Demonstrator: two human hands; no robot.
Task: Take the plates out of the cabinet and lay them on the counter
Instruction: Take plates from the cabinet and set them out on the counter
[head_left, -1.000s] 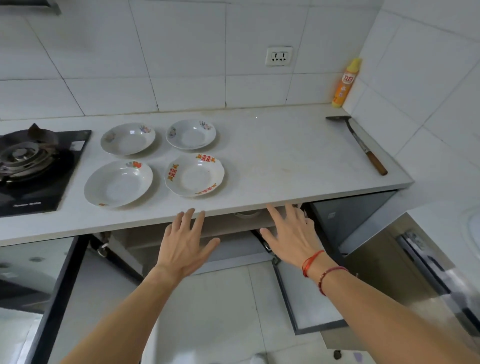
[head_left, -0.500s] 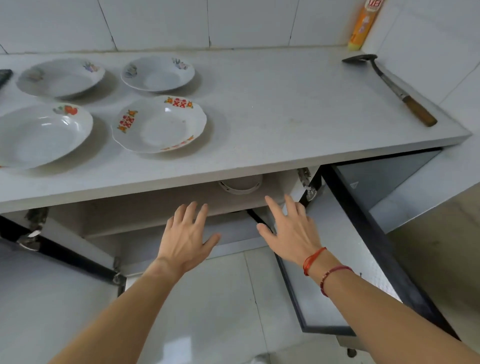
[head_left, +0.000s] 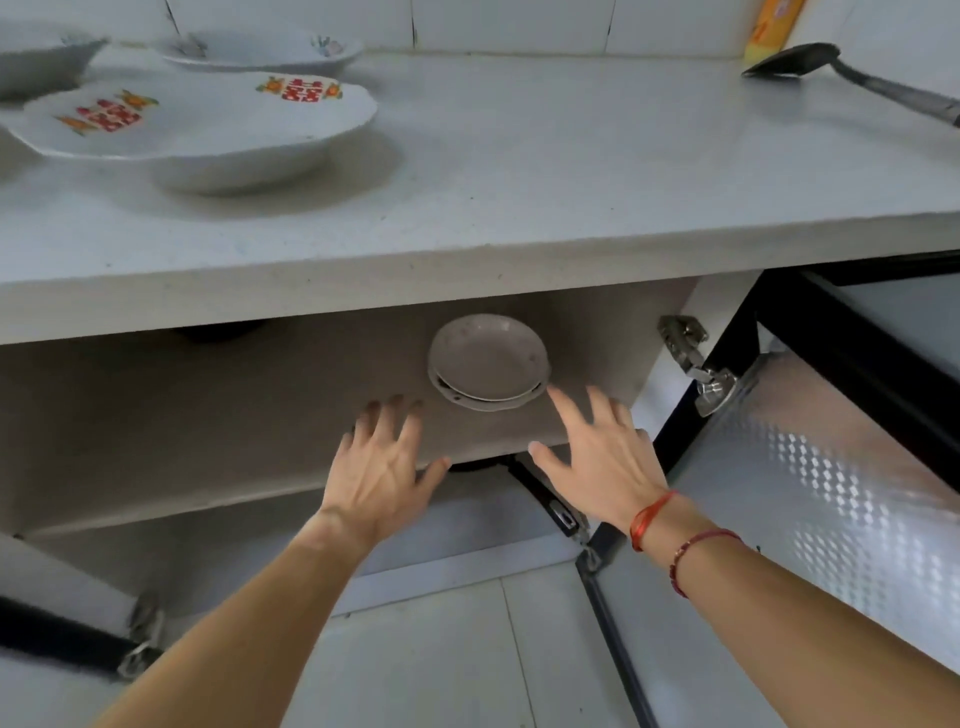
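Both hands reach toward the plates on the cabinet shelf

Compared with half a second ago, both hands are now deeper under the worktop edge, and the view has come lower and closer, so the shelf inside the cabinet shows much more. On this shelf (head_left: 208, 431) lies a small stack of plates (head_left: 488, 361), which before was only partly seen under the worktop edge.

The left hand (head_left: 382, 473) is spread flat, palm down, with its fingers (head_left: 395, 415) released and apart; it is near the stack, on its left side, and holds nothing. The right hand (head_left: 602, 452) is also spread, fingers released, and its index fingertip is just beside the lower right rim of the stack; I cannot tell if it touches. Two red strings (head_left: 649, 519) go around the right wrist.

On the worktop (head_left: 571, 171) above, at the left, stands a white plate with red and orange marks (head_left: 202, 117). Behind it there is another white plate (head_left: 260, 52), and a third plate (head_left: 47, 62) is cut by the left edge. At the far right lies a metal spatula (head_left: 841, 73), next to a yellow bottle (head_left: 769, 26) at the wall. The right cabinet door (head_left: 831, 493) stands open, with its hinge (head_left: 696, 364) visible.
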